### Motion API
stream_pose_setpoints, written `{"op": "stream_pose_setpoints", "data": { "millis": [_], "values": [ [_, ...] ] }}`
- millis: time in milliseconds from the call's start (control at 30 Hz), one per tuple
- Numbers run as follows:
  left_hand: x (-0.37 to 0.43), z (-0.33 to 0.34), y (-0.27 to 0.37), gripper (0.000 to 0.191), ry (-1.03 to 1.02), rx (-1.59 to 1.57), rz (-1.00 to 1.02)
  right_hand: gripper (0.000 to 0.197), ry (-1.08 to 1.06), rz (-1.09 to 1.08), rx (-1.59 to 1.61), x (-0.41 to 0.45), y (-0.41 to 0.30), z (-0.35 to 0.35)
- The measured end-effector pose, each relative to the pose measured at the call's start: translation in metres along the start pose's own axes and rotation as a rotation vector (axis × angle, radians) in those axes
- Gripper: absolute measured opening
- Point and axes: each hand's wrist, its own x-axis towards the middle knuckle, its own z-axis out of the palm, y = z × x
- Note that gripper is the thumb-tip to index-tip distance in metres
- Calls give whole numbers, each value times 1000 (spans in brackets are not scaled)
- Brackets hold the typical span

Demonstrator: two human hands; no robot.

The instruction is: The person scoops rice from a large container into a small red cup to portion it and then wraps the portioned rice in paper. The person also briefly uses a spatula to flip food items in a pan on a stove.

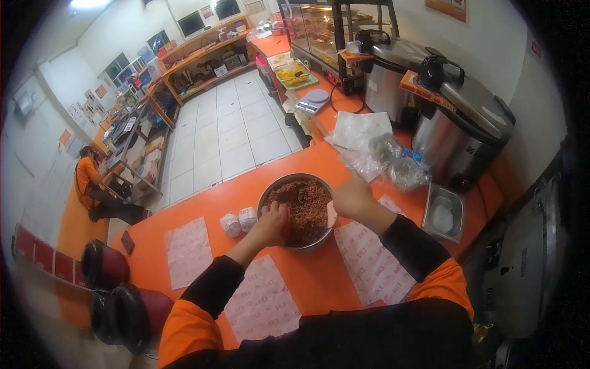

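A round metal bowl (pixel 322 241) filled with reddish-brown rice (pixel 306 203) stands on the orange counter (pixel 322 281). My left hand (pixel 275 224) is over the bowl's near left side, its fingers curled around a small red object (pixel 288 220) that they mostly hide. At the right rim, my right hand (pixel 352 198) grips a pale rice paddle (pixel 331 214), whose blade reaches into the bowl. Two paper-wrapped bundles (pixel 238 221) sit just left of the bowl. Printed wrapping sheets lie flat on the counter, including one left sheet (pixel 189 251), one near sheet (pixel 262 300) and one right sheet (pixel 375 265).
Plastic bags (pixel 392 161), a metal pan (pixel 443 213) and large rice cookers (pixel 461 133) occupy the right side. Beyond are a kitchen scale (pixel 313 100) and a glass display warmer (pixel 318 34). Dark red stools (pixel 138 318) stand lower left. Another person (pixel 90 173) sits far left.
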Motion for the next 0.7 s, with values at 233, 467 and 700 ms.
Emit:
{"op": "stream_pose_setpoints", "data": {
  "millis": [233, 467, 700],
  "values": [
    [13, 22, -4, 94, 37, -203, -1, 15, 109, 44, 222, -8, 0, 31],
    [24, 30, 9, 87, 17, -254, -88, 17, 154, 224, 321, -28, -47, 49],
    [29, 27, 16, 76, 25, -237, -99, 11, 277, 197, 197, -43, -81, 64]
  ]
}}
